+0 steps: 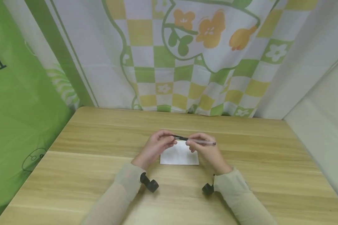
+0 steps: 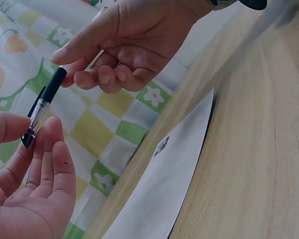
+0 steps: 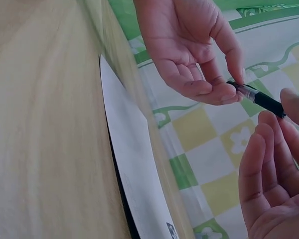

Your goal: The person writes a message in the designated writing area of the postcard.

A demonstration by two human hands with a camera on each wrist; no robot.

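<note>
Both hands hold a pen (image 1: 183,138) above the table, its clear barrel pointing right and its black part in the middle. My left hand (image 1: 156,146) pinches the clear cap (image 2: 38,115), with its dark clip, between thumb and fingers. Around the barrel close to the black section (image 3: 269,103) are the thumb and fingertips of my right hand (image 1: 207,150). Whether the cap is fully seated cannot be told. Below the hands lies a white rectangular sheet (image 1: 178,156) with a dark edge and a small dark printed mark (image 2: 161,146).
The wooden table (image 1: 101,181) extends around the sheet. Behind its far edge hangs a checked, flowered curtain (image 1: 163,75). Green cloth (image 1: 22,109) hangs on the left and a pale cloth (image 1: 321,103) on the right. Dark wrist devices (image 1: 150,182) sit at both sleeves.
</note>
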